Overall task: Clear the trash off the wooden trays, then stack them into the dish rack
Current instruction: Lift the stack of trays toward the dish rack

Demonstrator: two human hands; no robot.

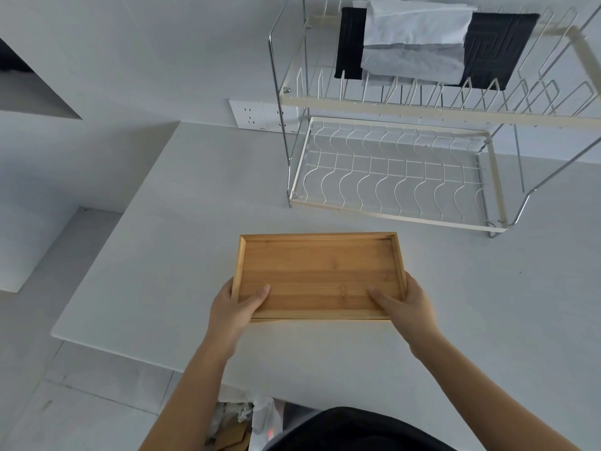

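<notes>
A rectangular wooden tray [320, 268] with a raised rim is held flat over the white table, and nothing lies on it. A second edge shows just under its near side, so it may be two trays together. My left hand [235, 309] grips the near left corner, thumb on the tray floor. My right hand [406, 304] grips the near right corner the same way. The two-tier wire dish rack [395, 211] stands beyond the tray, to the right; its lower tier holds nothing.
A black mat [494, 50] and white cloths [416, 37] lie on the rack's upper tier. A wall socket [250, 113] sits left of the rack. Below the table's near edge, a white bag [257, 418] holds crumpled paper and cardboard.
</notes>
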